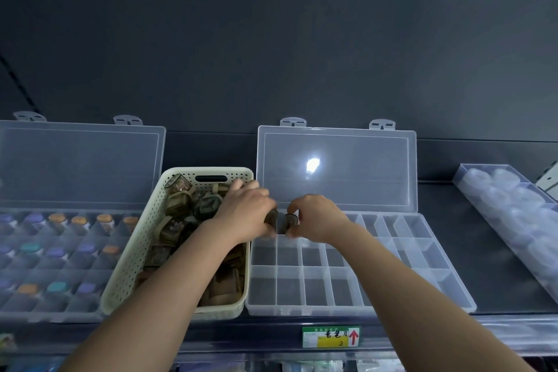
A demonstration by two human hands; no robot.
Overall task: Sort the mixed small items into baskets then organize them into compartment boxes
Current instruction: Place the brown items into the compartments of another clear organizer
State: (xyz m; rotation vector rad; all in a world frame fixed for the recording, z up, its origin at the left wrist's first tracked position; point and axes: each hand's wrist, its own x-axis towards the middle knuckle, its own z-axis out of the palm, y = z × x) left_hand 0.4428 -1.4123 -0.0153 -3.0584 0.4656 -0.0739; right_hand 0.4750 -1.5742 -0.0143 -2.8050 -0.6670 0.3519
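Now, my left hand point(246, 214) and right hand point(317, 217) both pinch one small brown-tinted case point(280, 222), blurred, over the back-left cells of the clear compartment box point(359, 309), beside the cream basket point(142, 238) of similar cases. Box-filling step, I reckon; next I lower it squarely into one cell.

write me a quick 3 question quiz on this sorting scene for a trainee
1. True or false: the lid of the middle box is shut.
2. The basket sits: A) left of the middle box, B) right of it, C) inside it.
3. What do the left hand and right hand hold between them, and where?

Key
1. False: the lid stands open.
2. A.
3. A dark item, over the middle box's far-left compartments.
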